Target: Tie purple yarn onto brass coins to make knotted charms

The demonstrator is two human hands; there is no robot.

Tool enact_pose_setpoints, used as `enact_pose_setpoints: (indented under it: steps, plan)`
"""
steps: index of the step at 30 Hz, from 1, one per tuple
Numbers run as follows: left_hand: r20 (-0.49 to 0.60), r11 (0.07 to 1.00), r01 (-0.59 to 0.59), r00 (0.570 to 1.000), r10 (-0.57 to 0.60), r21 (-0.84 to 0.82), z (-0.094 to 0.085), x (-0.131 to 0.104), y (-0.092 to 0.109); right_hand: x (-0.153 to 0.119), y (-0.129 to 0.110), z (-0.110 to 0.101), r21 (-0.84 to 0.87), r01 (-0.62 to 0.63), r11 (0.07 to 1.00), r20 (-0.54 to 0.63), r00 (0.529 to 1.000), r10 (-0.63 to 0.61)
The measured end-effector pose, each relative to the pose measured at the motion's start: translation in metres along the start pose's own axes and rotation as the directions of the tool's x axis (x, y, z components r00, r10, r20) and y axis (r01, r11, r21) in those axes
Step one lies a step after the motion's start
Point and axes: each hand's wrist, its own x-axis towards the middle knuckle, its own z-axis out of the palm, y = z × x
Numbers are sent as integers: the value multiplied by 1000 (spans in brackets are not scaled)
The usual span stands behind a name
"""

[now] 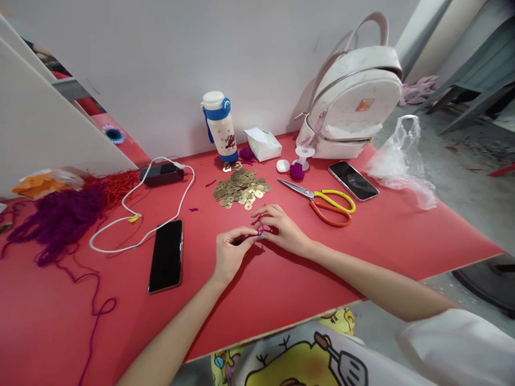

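Observation:
A short length of purple yarn (260, 225) runs in a small loop between my two hands, just above the red tabletop. My left hand (233, 252) pinches it between thumb and forefinger. The fingers of my right hand (284, 230) are curled around the other side of the loop, thumb meeting the left fingertips. Beyond my hands lies a pile of brass-coloured coins (241, 186) with holes in them. To the right rest scissors (317, 197) with one yellow and one orange handle, their blades pointing left.
A black phone (166, 256) and a white cable (140, 247) lie on the left, beside tangled purple yarn (66, 214). At the back stand a bottle (221, 128), a tissue pack (263, 145) and a white backpack (358, 102). Another phone (353, 180) and a plastic bag (402, 166) are on the right.

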Motion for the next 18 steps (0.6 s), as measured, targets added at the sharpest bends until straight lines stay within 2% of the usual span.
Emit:
enact_pose_setpoints:
  steps: [3, 5, 9, 12, 18]
  plan:
    - [-4, 999, 34, 999, -34, 7, 0, 2, -5, 3, -6, -6, 184, -73, 980, -6, 997, 76]
    - [-9, 998, 49, 999, -49, 28, -1, 4, -7, 4, -8, -10, 363, -137, 922, 41, 991, 131]
    - [-23, 994, 54, 998, -52, 95, -1, 4, -6, 3, -8, -14, 694, -283, 662, 148, 956, 254]
    - [-20, 995, 49, 999, -48, 81, 0, 3, -4, 3, -6, -12, 789, -334, 516, 186, 930, 317]
    - [-18, 997, 35, 999, -34, 63, 0, 2, -6, 4, -7, -12, 821, -338, 460, 177, 917, 357]
